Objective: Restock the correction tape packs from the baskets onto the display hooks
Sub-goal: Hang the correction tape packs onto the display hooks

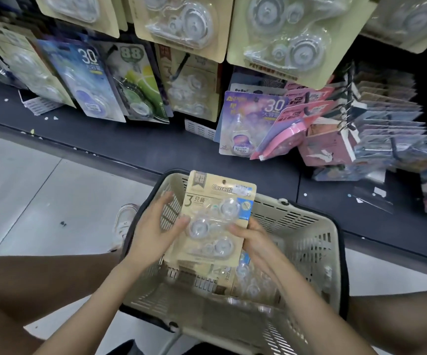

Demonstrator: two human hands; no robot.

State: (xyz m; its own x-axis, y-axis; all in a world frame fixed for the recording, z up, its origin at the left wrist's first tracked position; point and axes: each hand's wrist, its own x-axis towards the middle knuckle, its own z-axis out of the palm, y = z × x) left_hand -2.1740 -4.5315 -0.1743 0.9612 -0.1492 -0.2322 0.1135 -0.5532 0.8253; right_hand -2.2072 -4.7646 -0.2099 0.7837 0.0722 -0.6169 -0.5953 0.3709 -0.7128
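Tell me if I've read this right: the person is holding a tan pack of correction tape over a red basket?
Not quite. The basket is beige, not red, as the head view shows. The rest stands: the right hand grips the tan pack over the basket, and the left hand touches it with its thumb.

Left hand [153,234] loose, right hand [254,243] curled.

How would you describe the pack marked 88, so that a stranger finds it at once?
Look at the display wall behind the beige basket. In its lower row, left of centre, the pack hangs between a blue pack marked 30 and a beige one. It alone is green and white.
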